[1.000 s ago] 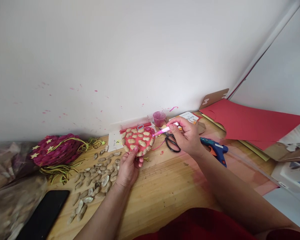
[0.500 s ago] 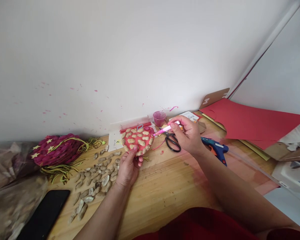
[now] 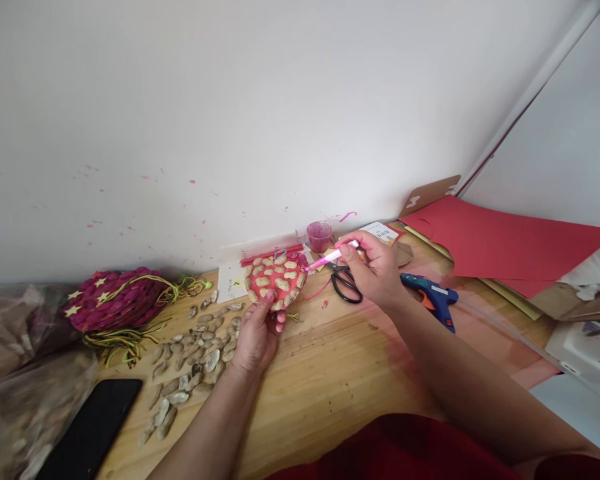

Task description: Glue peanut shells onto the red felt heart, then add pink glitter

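Note:
Between the thumb and fingers of my left hand (image 3: 258, 333) is a rounded red card (image 3: 279, 275) with peanut shells stuck over its face. A few shells at its upper right edge are coloured dark pink; the others are plain tan. My right hand (image 3: 373, 267) grips a white and pink paintbrush (image 3: 333, 256), its tip at the pink-coloured shells. Whether the tip touches them I cannot tell. Behind the card stands a small clear cup (image 3: 319, 236) stained pink inside. Black-handled scissors (image 3: 347, 285) lie just left of my right hand.
Loose peanut shells (image 3: 200, 353) spread left of my left arm, near a black phone (image 3: 90, 427). Finished-looking purple pieces with yellow stars (image 3: 115, 297) lie by plastic bags (image 3: 35, 400). A blue glue gun (image 3: 433, 297) and red card sheets (image 3: 510, 240) are at right. Pink splashes mark the wall.
Both hands, the card and the brush keep nearly the same places. The whole view has shifted very slightly.

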The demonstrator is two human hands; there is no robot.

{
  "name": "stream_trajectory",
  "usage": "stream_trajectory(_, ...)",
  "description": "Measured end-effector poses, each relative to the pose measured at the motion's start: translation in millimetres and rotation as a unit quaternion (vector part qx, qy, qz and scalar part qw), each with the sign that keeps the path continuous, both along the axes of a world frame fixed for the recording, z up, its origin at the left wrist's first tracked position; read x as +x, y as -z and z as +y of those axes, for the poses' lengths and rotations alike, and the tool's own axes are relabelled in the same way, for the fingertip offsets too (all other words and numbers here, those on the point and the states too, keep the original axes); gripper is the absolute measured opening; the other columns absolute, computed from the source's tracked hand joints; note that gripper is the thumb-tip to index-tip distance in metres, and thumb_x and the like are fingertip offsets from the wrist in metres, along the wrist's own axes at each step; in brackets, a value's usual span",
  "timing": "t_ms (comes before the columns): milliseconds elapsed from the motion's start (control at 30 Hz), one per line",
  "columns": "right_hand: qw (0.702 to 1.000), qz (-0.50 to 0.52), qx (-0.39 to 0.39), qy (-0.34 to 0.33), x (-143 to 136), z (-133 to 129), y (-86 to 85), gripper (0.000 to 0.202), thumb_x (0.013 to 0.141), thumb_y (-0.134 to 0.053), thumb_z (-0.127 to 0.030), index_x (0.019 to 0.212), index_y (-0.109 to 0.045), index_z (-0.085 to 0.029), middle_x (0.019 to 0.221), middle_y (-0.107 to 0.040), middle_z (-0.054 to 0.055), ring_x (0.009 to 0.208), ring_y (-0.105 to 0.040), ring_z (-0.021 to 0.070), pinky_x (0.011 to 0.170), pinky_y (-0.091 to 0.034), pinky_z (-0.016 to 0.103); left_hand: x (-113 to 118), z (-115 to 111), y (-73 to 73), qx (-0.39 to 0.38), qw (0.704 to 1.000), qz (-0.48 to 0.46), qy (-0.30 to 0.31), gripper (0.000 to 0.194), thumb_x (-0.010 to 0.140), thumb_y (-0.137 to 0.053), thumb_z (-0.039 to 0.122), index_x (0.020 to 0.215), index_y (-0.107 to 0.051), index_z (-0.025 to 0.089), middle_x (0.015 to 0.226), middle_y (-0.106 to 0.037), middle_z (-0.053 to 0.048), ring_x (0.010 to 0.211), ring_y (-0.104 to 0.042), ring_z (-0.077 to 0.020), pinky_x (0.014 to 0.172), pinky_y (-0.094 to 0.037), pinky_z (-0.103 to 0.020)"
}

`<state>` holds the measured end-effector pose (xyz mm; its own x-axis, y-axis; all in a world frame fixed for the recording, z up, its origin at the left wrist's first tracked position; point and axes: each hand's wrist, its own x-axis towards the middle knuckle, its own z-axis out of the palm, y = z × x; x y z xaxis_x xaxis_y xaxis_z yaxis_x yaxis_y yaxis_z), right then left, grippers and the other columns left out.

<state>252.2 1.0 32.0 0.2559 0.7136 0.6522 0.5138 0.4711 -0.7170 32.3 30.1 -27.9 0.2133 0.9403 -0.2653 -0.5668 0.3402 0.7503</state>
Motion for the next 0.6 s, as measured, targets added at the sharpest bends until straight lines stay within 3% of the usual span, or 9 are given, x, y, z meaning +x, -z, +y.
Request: stream_trajectory(600,0.988,0.141,-0.047,-0.039,1.2,4.5,3.8,0.037,0.087,-0.068,-0.058,0.093,-0.068,-0.022,0.073,-0.062,0.001,0.063,-0.056,0.0151,0.052,-0.046,0.027,-1.5,0.2,-3.9,-0.035,0.999,-0.028,0.010,0.038,0.060,-0.091,0.028,0.078,-0.060,0.014,0.061,-0.061,0.002,0.043,-0.047,-0.0054,0.033,-0.032,-0.012)
